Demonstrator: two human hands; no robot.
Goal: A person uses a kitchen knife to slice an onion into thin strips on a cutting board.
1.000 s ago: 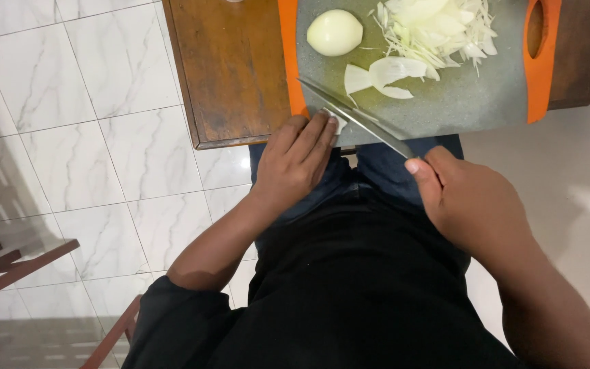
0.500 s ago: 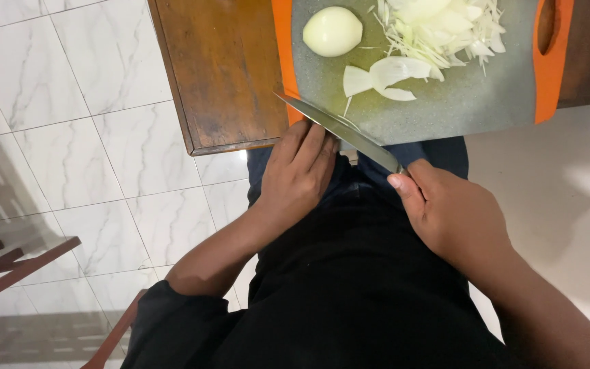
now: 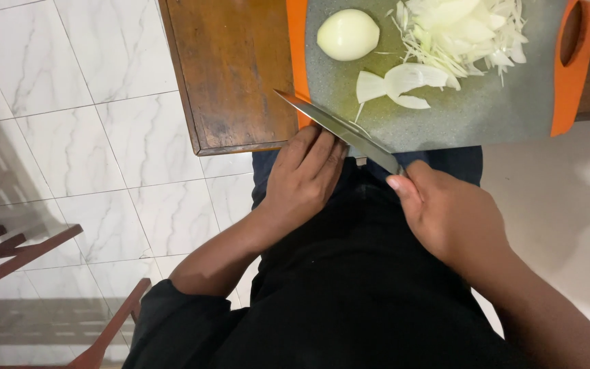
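My right hand (image 3: 448, 219) grips the handle of a kitchen knife (image 3: 336, 128), whose blade points up and left across the near edge of a grey cutting board (image 3: 486, 116) with orange ends. My left hand (image 3: 305, 174) rests flat at the board's near edge, fingers touching the underside of the blade. A peeled half onion (image 3: 347, 34) lies on the board's left. Two onion wedges (image 3: 394, 83) lie near the middle. A pile of thin onion slices (image 3: 462, 31) sits at the far side.
The board lies on a small brown wooden table (image 3: 230, 75). White marble floor tiles (image 3: 76, 137) spread to the left. Reddish wooden chair parts (image 3: 15, 253) stand at the lower left. My dark clothing fills the bottom of the view.
The view has shifted left. The knife blade has swung further left over the board's orange edge, and my left hand's fingers have come up against it.
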